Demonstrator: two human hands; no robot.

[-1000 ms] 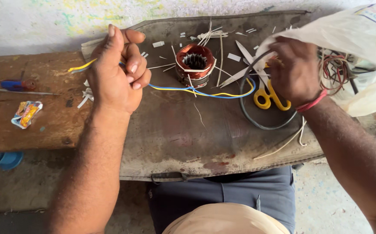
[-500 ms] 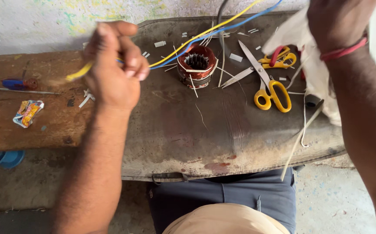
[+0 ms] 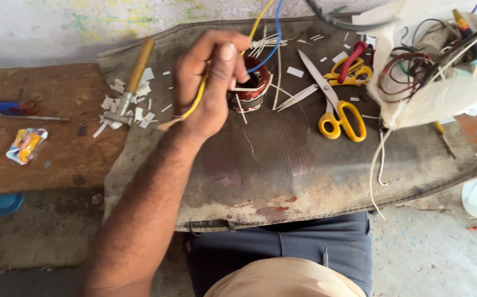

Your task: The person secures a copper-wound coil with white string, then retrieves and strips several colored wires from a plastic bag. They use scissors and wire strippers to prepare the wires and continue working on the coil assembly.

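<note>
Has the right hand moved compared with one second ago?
Yes. It was beside the yellow scissors on the board; it rose toward the top right, leaving only its arm at the right edge.

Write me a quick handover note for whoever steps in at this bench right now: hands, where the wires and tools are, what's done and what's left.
Left hand: pinching the yellow wire above the dark mat; the yellow wire and the blue wire run up out of the picture.
Right hand: out of sight; only a forearm edge shows at the right.
Motor winding: on the mat, partly behind the left hand, paper slips sticking out of it.
Yellow scissors lie just right of it; a wooden-handled tool lies to the left among paper scraps.
Done: both wires are lifted off the mat.
Left: the wires' top ends are out of sight, so check them.
</note>
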